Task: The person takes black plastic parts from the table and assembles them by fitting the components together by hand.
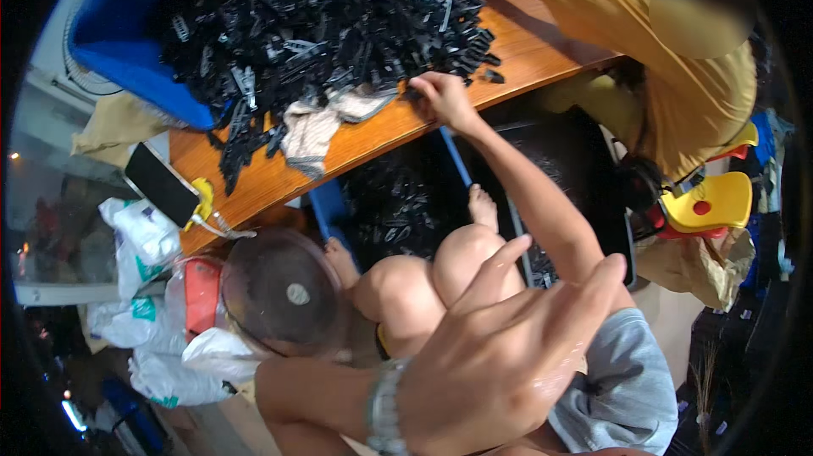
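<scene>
My right hand [446, 102] reaches to the front edge of the wooden table [351, 144]. Its thumb and fingers pinch together at a small black plastic piece [412, 93], partly hidden by the fingertips. Just behind lies a large heap of black plastic clip-like parts [313, 33], with a few clear ones among them. Close to the camera, my left hand [500, 354] is raised over my lap, fingers stretched out and apart, a metal-banded watch [388, 405] on its wrist. Nothing shows in it. A pale crumpled cloth glove [309, 136] rests on the table by the heap.
A tipped blue bin [127, 58] holds part of the heap. Below the table are another blue bin [324, 202] with black parts and a round dark lid [284, 287]. A phone [163, 183] leans at left near plastic bags [144, 232]. A person in yellow [686, 83] sits at right.
</scene>
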Tool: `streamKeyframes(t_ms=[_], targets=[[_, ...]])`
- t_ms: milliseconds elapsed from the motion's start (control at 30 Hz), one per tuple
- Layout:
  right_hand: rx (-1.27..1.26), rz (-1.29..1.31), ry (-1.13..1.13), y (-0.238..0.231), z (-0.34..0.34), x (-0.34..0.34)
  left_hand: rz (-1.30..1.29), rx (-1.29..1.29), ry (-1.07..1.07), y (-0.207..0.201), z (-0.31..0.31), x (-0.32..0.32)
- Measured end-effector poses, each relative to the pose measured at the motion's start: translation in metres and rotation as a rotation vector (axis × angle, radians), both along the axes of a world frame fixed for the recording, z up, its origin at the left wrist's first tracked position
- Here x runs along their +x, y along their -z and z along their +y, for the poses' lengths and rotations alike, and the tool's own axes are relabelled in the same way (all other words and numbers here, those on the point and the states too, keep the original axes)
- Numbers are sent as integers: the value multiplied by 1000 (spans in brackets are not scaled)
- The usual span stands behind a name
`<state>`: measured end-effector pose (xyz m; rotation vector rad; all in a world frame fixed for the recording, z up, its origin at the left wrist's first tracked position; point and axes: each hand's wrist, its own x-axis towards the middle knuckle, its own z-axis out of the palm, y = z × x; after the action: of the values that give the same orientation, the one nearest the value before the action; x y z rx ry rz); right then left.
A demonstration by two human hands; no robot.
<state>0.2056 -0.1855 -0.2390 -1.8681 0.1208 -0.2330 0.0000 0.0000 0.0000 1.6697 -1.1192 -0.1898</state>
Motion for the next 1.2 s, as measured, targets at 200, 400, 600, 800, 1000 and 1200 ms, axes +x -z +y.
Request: streamKeyframes(t_ms=[200, 400, 600, 800, 1000, 1200], targets=[[-42, -21, 14, 6, -7, -1, 25, -206, -135, 3, -11, 8], [111, 25, -36, -18, 1, -6, 552, -187, 16, -11, -12, 12], [-17, -122, 32, 15, 2, -5, -121, 49, -186, 104, -13, 83], [-44, -182, -45, 6, 2, -21, -407, 351, -487, 167, 21, 211], [-157, -89, -217, -25, 1, -28, -829, 426, -267, 191, 11, 278], [-214, -173, -250, -23, -16, -27, -651, 122, -435, 164, -1, 240]])
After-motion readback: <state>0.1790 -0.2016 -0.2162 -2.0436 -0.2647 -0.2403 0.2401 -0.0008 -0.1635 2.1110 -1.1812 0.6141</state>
